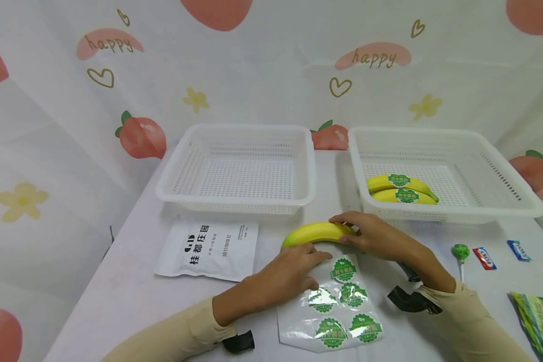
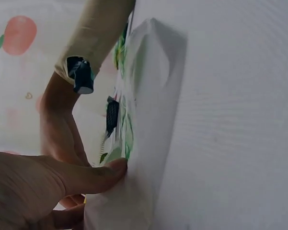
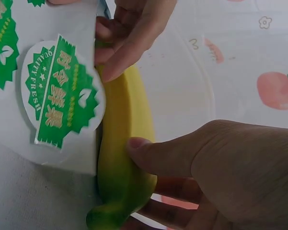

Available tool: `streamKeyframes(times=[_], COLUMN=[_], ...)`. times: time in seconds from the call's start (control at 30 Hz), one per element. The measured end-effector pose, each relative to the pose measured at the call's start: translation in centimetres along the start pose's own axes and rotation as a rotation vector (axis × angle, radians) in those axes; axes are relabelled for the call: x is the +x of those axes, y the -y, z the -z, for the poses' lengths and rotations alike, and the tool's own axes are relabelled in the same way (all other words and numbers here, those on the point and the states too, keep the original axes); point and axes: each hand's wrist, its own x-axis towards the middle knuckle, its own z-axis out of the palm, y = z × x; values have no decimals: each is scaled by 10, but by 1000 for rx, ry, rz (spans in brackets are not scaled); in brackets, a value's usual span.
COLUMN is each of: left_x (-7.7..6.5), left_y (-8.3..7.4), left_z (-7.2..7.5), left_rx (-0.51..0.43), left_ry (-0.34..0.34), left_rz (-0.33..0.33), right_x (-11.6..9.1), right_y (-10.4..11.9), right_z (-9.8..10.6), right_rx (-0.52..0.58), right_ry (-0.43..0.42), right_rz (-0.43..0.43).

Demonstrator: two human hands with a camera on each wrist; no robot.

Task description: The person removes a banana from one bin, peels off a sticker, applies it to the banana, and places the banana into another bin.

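Observation:
A yellow banana (image 1: 318,233) with a greenish stem end lies at the top edge of a white sheet of green round stickers (image 1: 294,322). My right hand (image 1: 366,234) grips the banana near its stem end, thumb on the near side and fingers beyond it. My left hand (image 1: 289,269) holds the sheet's upper edge, thumb on its face and fingers beside the banana. In the right wrist view, one green sticker (image 3: 62,96) sits close to that edge, with the banana (image 3: 129,115) alongside. Part of the sheet (image 2: 148,105) bows up from the table in the left wrist view.
Two bananas with green stickers (image 1: 404,196) lie in the right white basket (image 1: 470,213). Another white basket (image 1: 235,201) stands at back left, a white pouch (image 1: 212,249) before it. At right are a lollipop (image 1: 460,253), small wrapped candies (image 1: 485,258) and a green-yellow packet (image 1: 540,322).

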Motion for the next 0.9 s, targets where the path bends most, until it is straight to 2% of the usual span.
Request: streamKeyframes(times=[0.13,0.27,0.37,0.53,0.7,0.9], left_x=[1,4,5,7,7,7], left_y=[1,4,9,21,33,38], left_z=[4,9,16,31,41,44], left_rx=[-33,-152,-311,-621,-882,-1036], left_ry=[45,97,142,228,301,328], left_rz=[33,65,82,126,191,234], right_x=[-2,-6,-9,-16,-22,-22], right_y=[2,6,13,25,33,34], right_z=[1,5,10,18,23,22], right_rx=[-15,-37,-41,15,51,35], right_ry=[-5,-30,-65,-104,-33,81], right_rz=[9,40,85,180,233,205])
